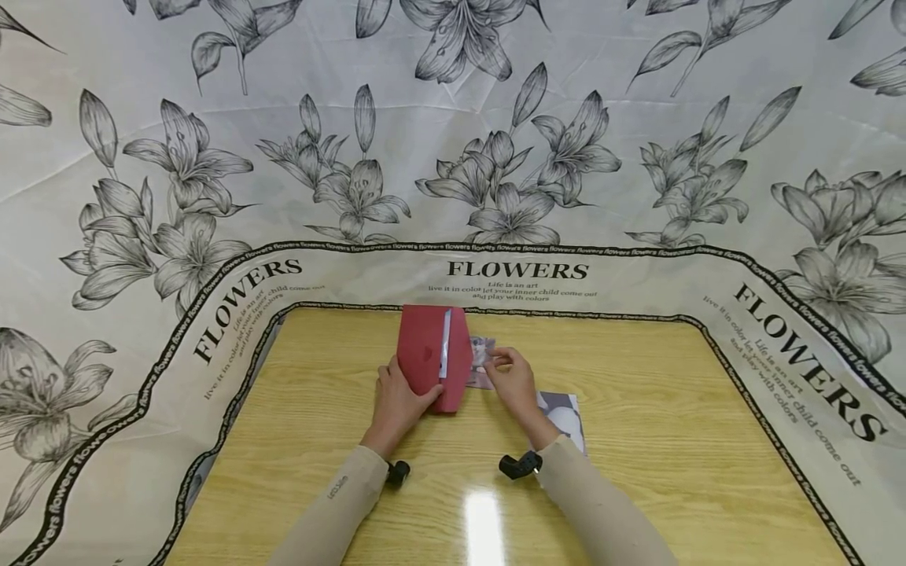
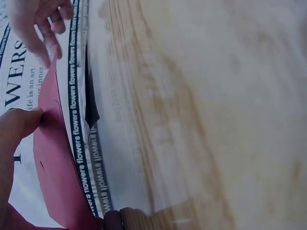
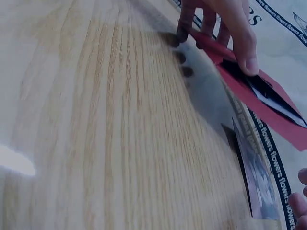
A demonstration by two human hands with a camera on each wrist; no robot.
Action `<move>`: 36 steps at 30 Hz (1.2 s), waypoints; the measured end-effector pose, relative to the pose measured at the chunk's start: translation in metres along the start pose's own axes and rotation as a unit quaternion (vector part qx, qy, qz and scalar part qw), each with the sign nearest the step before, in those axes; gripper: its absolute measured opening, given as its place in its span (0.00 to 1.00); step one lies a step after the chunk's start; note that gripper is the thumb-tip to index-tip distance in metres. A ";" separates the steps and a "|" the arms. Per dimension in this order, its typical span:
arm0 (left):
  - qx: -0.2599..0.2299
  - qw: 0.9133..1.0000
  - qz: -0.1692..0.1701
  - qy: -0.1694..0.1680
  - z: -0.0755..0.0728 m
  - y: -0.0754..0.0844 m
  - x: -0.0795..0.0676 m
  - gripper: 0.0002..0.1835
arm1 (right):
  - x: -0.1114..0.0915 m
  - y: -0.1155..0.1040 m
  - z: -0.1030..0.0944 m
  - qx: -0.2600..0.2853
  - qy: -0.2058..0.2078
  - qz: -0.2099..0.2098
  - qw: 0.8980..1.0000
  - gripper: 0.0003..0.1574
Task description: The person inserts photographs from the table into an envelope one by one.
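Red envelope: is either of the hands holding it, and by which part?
The left hand holds the red envelope by its lower left side, thumb on its upper face.

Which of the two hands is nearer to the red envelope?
Left: the left hand grips the red envelope; the right hand is to its right, by a small picture.

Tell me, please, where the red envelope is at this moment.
In the head view, the envelope is slightly left of centre, by the far edge of the table; the left hand grips it, and a small picture is just to its right.
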State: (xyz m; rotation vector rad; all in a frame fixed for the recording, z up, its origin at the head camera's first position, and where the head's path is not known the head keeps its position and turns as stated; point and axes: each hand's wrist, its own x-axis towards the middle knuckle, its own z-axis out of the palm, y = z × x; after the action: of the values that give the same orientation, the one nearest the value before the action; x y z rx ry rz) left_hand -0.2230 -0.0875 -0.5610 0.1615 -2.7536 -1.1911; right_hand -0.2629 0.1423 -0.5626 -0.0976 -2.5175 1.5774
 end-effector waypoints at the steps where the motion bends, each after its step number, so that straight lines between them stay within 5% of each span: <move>1: 0.000 1.000 0.000 0.001 0.000 0.000 0.000 0.61 | 0.000 0.001 -0.002 -0.007 -0.005 0.008 1.000 0.22; 36: -0.013 1.000 -0.010 -0.005 -0.001 -0.002 0.001 0.61 | 0.003 0.019 -0.001 -0.194 -0.029 0.010 0.981 0.36</move>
State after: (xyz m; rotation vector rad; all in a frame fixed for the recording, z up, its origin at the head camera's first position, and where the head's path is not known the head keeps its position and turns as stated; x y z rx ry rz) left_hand -0.2238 -0.0891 -0.5617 0.1817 -2.7502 -1.2344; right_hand -0.2661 0.1524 -0.5790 -0.1277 -2.8444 1.0880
